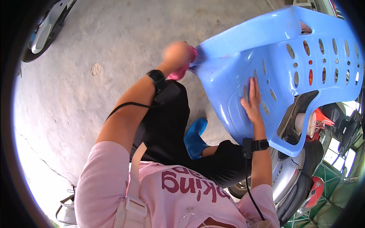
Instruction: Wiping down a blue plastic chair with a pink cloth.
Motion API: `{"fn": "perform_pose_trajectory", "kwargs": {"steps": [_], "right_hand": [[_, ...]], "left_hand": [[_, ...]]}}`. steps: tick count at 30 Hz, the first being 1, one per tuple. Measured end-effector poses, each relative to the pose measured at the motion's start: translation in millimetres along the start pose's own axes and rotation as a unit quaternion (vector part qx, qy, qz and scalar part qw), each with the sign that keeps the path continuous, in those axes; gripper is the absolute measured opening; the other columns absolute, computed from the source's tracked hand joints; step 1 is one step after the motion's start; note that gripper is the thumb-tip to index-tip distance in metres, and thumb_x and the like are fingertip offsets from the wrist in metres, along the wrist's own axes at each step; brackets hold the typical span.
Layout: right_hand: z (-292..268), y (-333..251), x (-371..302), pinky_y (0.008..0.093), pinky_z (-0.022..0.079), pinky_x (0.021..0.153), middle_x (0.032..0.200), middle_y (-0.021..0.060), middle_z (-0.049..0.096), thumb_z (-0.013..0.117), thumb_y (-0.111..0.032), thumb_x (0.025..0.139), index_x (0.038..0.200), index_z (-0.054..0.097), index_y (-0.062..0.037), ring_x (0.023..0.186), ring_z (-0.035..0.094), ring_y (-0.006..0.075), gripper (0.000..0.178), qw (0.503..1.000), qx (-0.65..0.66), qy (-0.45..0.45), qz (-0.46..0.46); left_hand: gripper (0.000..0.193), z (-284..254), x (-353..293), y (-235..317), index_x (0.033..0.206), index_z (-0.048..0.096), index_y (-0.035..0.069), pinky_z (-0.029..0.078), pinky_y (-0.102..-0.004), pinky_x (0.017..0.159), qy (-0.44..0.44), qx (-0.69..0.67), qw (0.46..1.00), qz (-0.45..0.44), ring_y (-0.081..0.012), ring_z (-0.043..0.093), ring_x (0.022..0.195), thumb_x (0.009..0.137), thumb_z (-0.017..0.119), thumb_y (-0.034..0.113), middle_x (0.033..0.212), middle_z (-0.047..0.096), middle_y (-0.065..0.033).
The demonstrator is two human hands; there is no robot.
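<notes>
A light blue plastic armchair (224,89) with oval holes is tipped in front of me and fills the upper right. My left hand (177,56), smeared by motion, is closed round a pink cloth (179,72) against the chair's left edge, where the arm meets the leg. Part of the cloth is hidden behind that hand. On the seat's surface beside its oval slots lies my right hand (252,99), flat with the fingers stretched out.
Grey concrete floor (87,91) spreads to the left. A vehicle's wheel and fender (43,34) show at the upper left. Behind the chair at the right stand a silver-grey motor scooter (291,174) and a red and white helmet (312,193). My blue boot (195,138) is below the chair.
</notes>
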State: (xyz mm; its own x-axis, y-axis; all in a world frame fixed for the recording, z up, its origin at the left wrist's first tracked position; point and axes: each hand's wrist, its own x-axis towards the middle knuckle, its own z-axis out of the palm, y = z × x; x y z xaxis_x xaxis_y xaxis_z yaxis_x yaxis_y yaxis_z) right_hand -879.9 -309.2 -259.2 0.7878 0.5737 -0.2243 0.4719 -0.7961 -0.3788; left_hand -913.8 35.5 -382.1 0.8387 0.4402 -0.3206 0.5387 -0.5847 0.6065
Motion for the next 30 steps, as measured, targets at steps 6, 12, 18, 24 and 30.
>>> {"fn": "perform_pose_trajectory", "kwargs": {"steps": [6,12,18,24,30], "right_hand": [[0,-4,0,0.0628,0.001,0.109,0.156,0.0160,0.011,0.048,-0.069,0.078,0.151,0.016,-0.0159,0.144,0.011,0.0348,0.096,1.000,0.007,0.008,-0.011],[1,-3,0,0.0612,0.001,0.109,0.156,0.0164,0.012,0.050,-0.066,0.078,0.151,0.017,-0.0147,0.144,0.011,0.0346,0.095,1.000,0.006,0.013,-0.017],[-1,-6,1,0.0610,0.002,0.110,0.156,0.0166,0.013,0.051,-0.066,0.078,0.151,0.017,-0.0136,0.144,0.011,0.0347,0.096,1.000,0.002,0.011,-0.012],[-1,-3,-2,0.0611,0.002,0.110,0.156,0.0165,0.013,0.051,-0.066,0.077,0.151,0.017,-0.0128,0.144,0.011,0.0348,0.097,1.000,-0.017,0.010,-0.004],[-3,-6,-1,0.0613,0.002,0.110,0.156,0.0167,0.012,0.049,-0.069,0.077,0.151,0.016,-0.0126,0.144,0.011,0.0350,0.098,1.000,-0.012,0.011,0.001]], "left_hand": [[0.045,-27,25,-50,0.099,0.066,-0.001,0.052,-0.0453,0.084,0.104,-0.056,0.984,-0.131,-0.0404,0.064,0.095,0.078,0.056,0.038,0.098,0.066,-0.0262],[0.045,20,35,-52,0.104,0.065,-0.004,0.050,-0.0443,0.089,0.005,-0.032,0.990,-0.140,-0.0404,0.062,0.104,0.079,0.051,0.031,0.106,0.064,-0.0278],[0.042,86,40,-43,0.098,0.068,-0.002,0.050,-0.0426,0.087,-0.067,-0.041,0.993,-0.084,-0.0390,0.063,0.101,0.076,0.055,0.032,0.102,0.064,-0.0276],[0.040,66,39,-19,0.085,0.069,-0.003,0.052,-0.0420,0.076,-0.190,-0.129,0.966,0.119,-0.0386,0.066,0.085,0.071,0.060,0.034,0.088,0.065,-0.0275],[0.026,-26,-21,54,0.090,0.068,0.002,0.051,-0.0395,0.073,-0.071,-0.203,0.926,0.310,-0.0335,0.065,0.076,0.072,0.063,0.021,0.081,0.066,-0.0214]]}}
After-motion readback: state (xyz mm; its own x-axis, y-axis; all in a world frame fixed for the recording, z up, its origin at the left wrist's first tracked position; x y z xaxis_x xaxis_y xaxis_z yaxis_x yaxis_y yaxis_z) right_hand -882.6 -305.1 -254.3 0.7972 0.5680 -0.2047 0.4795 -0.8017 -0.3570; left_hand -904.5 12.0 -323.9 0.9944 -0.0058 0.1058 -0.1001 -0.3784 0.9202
